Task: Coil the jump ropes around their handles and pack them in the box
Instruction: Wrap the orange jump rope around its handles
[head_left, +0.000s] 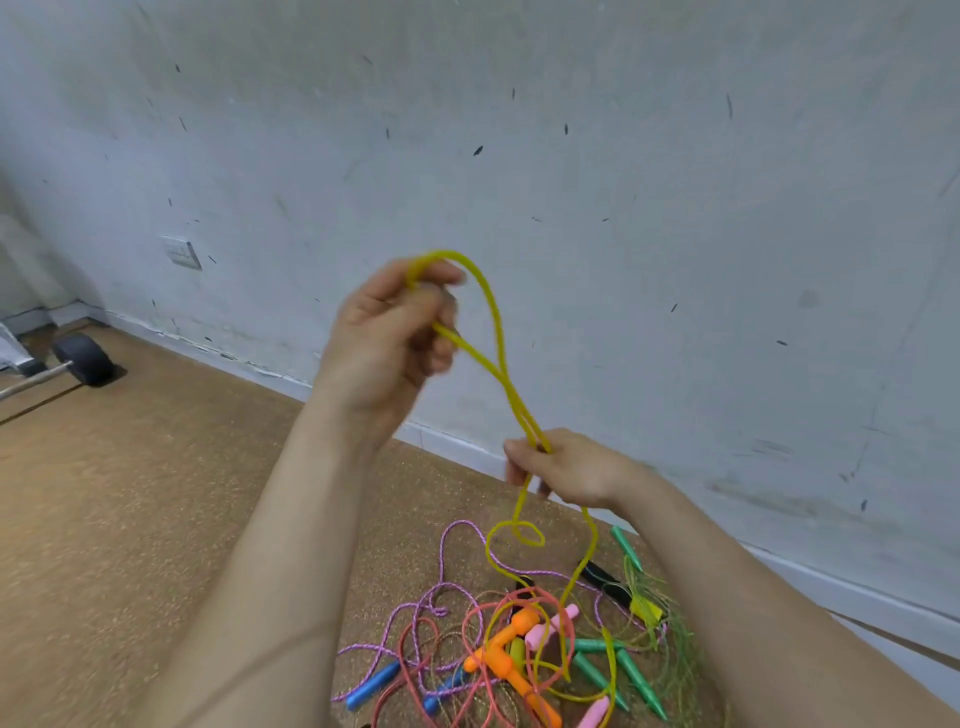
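Up at centre-left, your left hand (384, 343) curls round the top bend of the yellow rope (498, 338), holding it high so the slack hangs free. Lower right, your right hand (571, 467) pinches both strands together, probably to draw the rope out of the tangled pile (519, 654) on the near floor. No box in view.

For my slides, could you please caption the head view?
Left hand and right hand hold a yellow jump rope above a tangled rope pile.
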